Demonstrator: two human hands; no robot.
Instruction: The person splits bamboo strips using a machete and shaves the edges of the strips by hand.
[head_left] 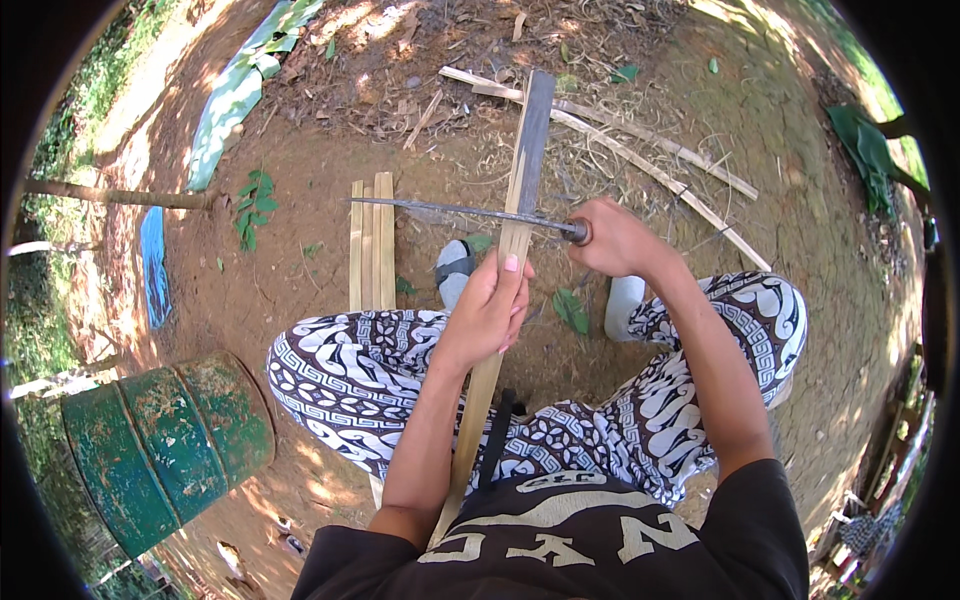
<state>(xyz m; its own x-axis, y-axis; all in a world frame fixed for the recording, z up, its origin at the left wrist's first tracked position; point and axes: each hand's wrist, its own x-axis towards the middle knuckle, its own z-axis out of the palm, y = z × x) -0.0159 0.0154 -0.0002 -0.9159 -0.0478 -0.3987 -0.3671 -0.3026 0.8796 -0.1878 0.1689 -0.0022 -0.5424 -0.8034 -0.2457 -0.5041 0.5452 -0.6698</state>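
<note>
My left hand [490, 308] is closed round a long bamboo slat [484, 385], thumb on top. The slat slants from my torso, between my legs, up and away from me. Its far end is dark grey on one side and pale on the other. My right hand [618, 238] grips the handle of a long knife [430, 207]. The thin blade points left and lies across the slat just beyond my left hand. How deep the edge sits against the wood cannot be made out.
Several pale slats [364, 245] lie side by side left of my sandalled foot [455, 268]. Long split strips [640, 158] and curled shavings lie on the dirt ahead. A rusty green drum [170, 440] lies at the left, near a blue sheet [155, 268].
</note>
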